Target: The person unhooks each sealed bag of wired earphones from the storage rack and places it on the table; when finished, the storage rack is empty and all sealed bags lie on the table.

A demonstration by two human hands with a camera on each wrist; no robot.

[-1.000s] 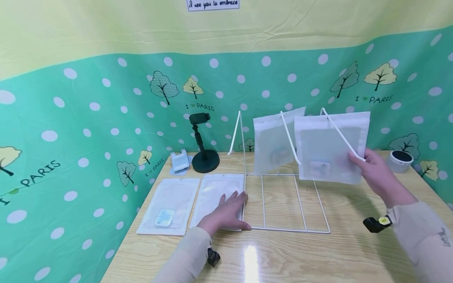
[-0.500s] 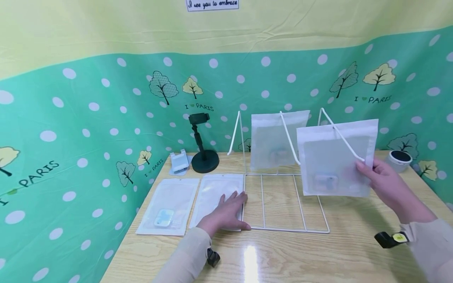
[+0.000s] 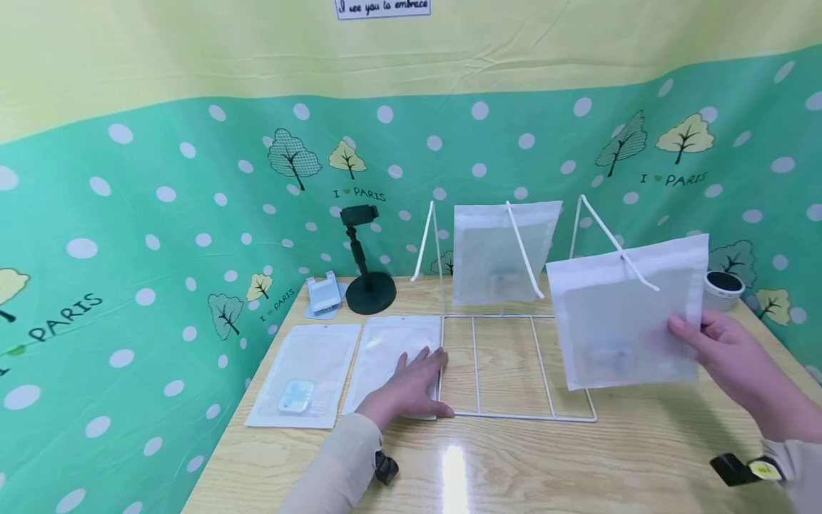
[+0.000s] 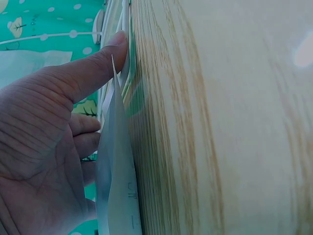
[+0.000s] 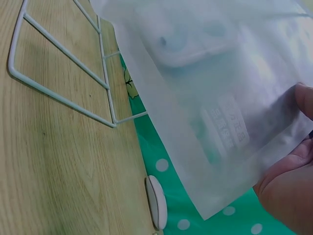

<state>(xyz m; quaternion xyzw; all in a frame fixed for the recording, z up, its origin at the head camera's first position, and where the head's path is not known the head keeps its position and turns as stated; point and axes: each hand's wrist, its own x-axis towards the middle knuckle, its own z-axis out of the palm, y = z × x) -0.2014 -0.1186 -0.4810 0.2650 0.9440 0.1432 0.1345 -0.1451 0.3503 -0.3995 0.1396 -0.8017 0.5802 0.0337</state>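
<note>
The right hand [image 3: 738,364] pinches the right edge of a frosted pouch [image 3: 629,314], holding it upright in the air over the right front corner of the white wire rack [image 3: 514,364]; a small pale item shows faintly inside. The left hand [image 3: 411,389] lies flat, fingers spread, on a clear pouch [image 3: 392,350] just left of the rack. Another clear pouch [image 3: 308,371] lies further left. A second frosted pouch [image 3: 501,250] hangs on the rack's middle hook. Behind the rack's left side stands a black phone stand [image 3: 367,275].
</note>
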